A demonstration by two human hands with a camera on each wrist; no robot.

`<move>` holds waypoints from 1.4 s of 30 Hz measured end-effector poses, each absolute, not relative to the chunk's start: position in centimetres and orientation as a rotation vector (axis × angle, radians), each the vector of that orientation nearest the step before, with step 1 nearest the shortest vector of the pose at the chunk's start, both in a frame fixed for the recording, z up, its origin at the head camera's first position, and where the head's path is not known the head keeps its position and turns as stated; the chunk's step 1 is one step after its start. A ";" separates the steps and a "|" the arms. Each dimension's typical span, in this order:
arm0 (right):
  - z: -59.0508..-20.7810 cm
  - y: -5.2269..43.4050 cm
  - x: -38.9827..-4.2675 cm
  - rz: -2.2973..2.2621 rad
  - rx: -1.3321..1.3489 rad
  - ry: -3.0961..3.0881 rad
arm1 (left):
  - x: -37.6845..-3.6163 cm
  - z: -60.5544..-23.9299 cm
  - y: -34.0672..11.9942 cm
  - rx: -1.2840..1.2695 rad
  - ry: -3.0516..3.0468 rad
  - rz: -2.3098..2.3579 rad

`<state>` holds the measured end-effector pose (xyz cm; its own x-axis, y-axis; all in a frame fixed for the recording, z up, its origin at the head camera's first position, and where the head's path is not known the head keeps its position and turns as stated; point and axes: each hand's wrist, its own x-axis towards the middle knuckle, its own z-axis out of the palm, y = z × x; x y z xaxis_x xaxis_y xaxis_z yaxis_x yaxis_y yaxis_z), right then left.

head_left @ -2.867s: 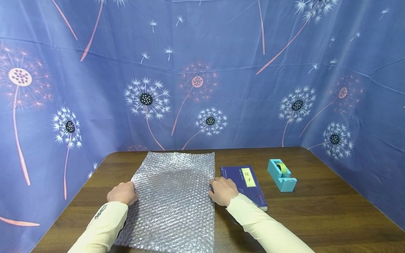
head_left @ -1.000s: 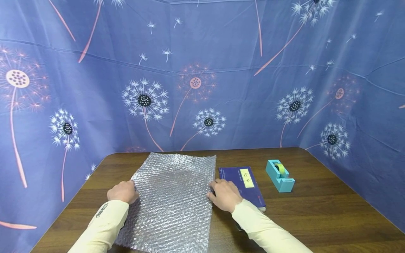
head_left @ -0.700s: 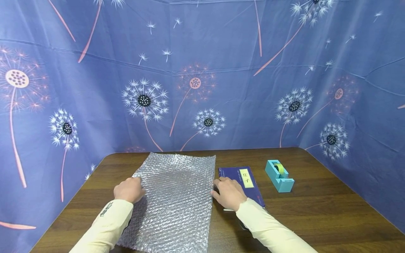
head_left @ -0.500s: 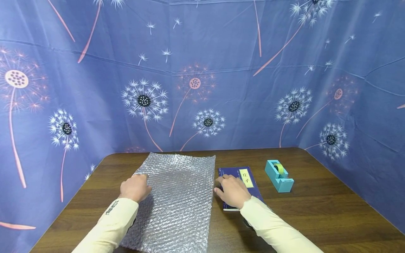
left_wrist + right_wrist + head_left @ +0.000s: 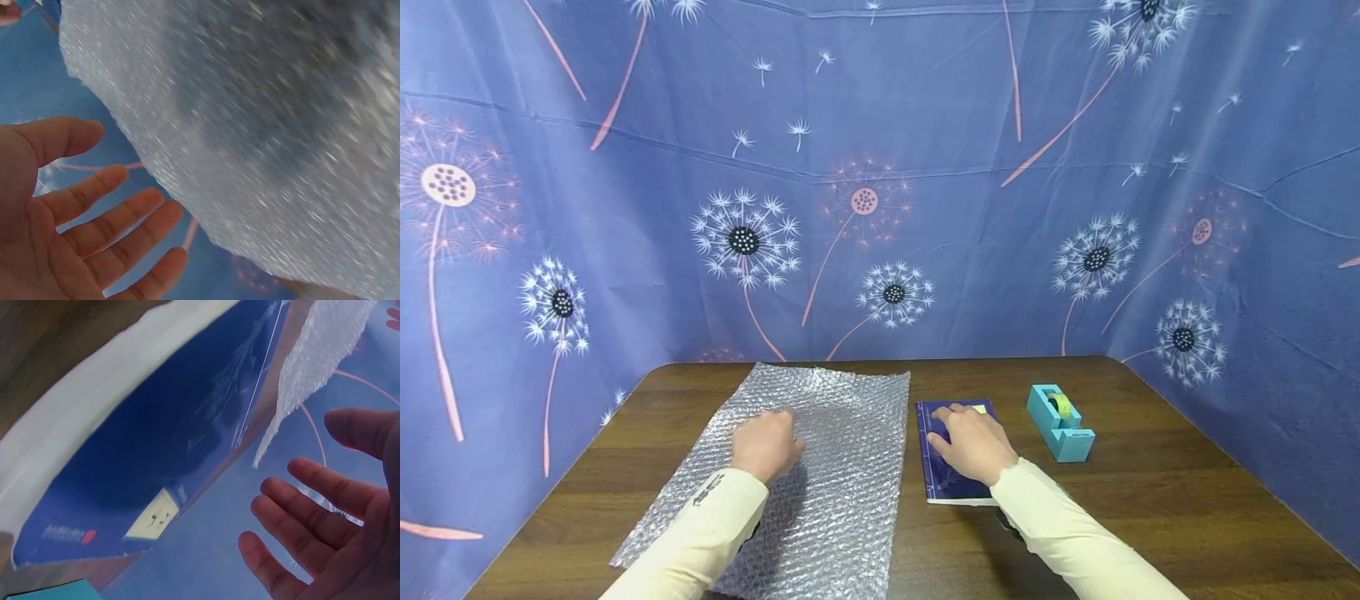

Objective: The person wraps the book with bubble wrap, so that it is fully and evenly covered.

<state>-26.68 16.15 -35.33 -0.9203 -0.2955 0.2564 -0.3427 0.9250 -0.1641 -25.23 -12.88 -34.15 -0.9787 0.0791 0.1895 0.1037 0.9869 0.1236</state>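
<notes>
- Bubble wrap is lying flat as a single sheet on the left part of the surface, its near end running out of the head view.
- The book is lying closed just beside the sheet's right edge, a strip of bare surface showing between them.
- The left hand is hovering over the sheet, its fingers extending loosely and well apart, holding nothing.
- The right hand is hovering over the book and covering part of the pale label, its fingers spreading and its palm holding nothing.
- Likely faults: the light sheet may be sliding or creasing if a low sleeve drags on it; the soft cover may be lifting alone if the fingertips catch only its edge; the tape dispenser, standing to the right of the book, may be toppling if an arm swings wide.
- Count: two hands, one sheet, one book, one dispenser carrying one roll of tape, and one patterned cloth hanging behind.
</notes>
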 end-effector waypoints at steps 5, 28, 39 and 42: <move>-34.8 17.0 -26.8 0.319 0.432 -2.875 | -25.2 -34.1 -10.9 -0.209 -2.907 -0.209; -34.4 20.8 -26.9 0.348 0.290 -2.930 | -24.9 -35.5 -3.8 -0.347 -2.768 -0.220; -34.6 21.9 -26.9 0.347 0.204 -2.988 | -25.3 -35.8 -1.2 -0.315 -2.785 -0.275; -34.7 22.3 -26.9 0.358 0.170 -2.998 | -25.4 -36.0 -0.3 -0.289 -2.801 -0.266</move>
<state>-26.91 22.28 -34.71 -0.9868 -0.0973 0.1295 -0.1250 0.9657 -0.2274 -25.41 -0.34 -35.96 -0.9310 0.1686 0.3238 0.2265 0.9624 0.1500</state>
